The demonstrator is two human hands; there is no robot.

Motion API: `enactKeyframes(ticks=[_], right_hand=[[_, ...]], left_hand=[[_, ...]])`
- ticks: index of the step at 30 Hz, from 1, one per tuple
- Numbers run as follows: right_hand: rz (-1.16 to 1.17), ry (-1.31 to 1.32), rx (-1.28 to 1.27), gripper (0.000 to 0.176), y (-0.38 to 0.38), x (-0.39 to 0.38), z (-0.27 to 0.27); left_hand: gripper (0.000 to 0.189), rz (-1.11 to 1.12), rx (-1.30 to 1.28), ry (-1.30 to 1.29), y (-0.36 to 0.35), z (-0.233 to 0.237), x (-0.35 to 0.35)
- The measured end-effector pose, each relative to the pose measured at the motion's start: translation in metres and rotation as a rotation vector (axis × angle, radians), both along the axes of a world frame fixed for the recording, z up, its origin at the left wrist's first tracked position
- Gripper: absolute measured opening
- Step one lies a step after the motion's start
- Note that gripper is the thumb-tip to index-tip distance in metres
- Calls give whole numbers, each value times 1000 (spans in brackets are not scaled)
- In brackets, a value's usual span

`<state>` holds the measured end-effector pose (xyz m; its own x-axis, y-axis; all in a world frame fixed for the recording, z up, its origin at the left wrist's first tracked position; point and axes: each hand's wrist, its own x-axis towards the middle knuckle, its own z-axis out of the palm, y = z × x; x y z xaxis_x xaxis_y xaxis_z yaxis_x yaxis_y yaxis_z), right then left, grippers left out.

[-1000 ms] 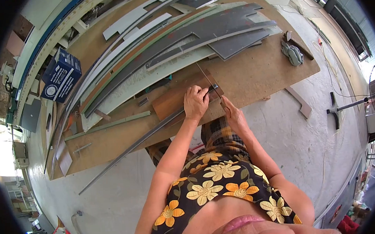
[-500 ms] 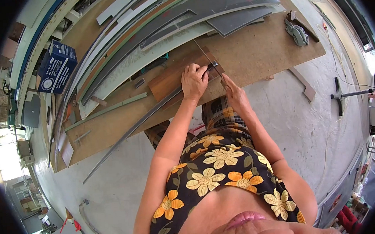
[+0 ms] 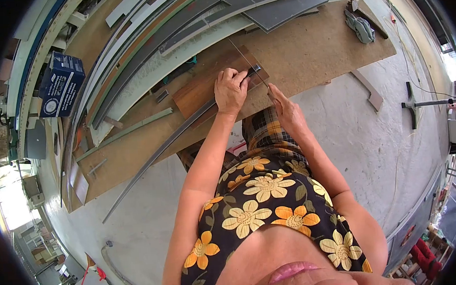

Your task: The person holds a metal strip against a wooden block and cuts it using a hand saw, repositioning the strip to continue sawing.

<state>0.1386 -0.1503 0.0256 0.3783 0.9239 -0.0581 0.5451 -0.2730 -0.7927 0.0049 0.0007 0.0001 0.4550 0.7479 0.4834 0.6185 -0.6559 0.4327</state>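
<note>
A long, thin dark strip (image 3: 159, 149) lies across a reddish-brown board (image 3: 192, 94) and runs down past the table's near edge. My left hand (image 3: 230, 91) presses and grips the strip near its upper end, fingers closed round it. In my right hand (image 3: 285, 107) is the handle of a thin-bladed saw (image 3: 245, 58). Its narrow blade slants up and left across the strip's end, just right of my left fingers. The exact contact between blade and strip is too small to tell.
Several long grey and white panels (image 3: 196, 33) cover the far side of the brown table (image 3: 326, 55). A blue box (image 3: 61, 84) stands at the left. A grey glove (image 3: 360, 28) lies at the right, and a green strip (image 3: 124, 133) lies nearer me.
The view has shifted slightly, so the table and panels appear a little higher and further left. My right hand has moved slightly along the saw's line, and my left hand keeps its grip.
</note>
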Motion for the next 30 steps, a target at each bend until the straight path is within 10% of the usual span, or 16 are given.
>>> enactKeyframes(ticks=[30], right_hand=[[14,-11,10,48,1,-2,0]], left_hand=[[19,5,-11,-47,-4,0,2]])
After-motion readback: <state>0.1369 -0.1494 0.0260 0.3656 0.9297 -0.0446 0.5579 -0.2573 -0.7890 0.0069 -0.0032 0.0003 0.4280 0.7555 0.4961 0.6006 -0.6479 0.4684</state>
